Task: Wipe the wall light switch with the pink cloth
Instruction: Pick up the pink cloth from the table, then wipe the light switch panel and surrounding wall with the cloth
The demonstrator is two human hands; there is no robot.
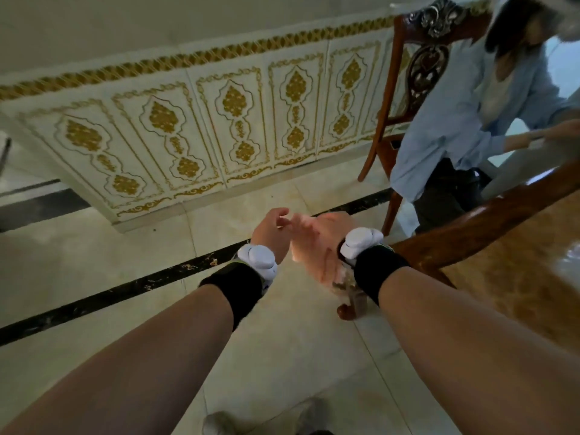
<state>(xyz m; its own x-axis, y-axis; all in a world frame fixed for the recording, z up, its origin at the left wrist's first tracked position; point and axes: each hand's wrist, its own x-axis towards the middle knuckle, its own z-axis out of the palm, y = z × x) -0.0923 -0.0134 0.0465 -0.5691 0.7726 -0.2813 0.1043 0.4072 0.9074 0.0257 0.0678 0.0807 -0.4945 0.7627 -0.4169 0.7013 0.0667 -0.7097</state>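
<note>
Pink cloth (309, 246) hangs lengthwise between left hand (270, 229) and right hand (334, 227).

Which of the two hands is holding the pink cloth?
The right hand has the pink cloth, blurred, draped against it. The left hand beside it shows only curled fingers, nothing in them.

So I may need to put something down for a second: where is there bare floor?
Free: the pale floor left of the left hand, between the tiled wall and the black stripe. Crowded: right of the right hand, with the table edge, chair and a seated person.
</note>
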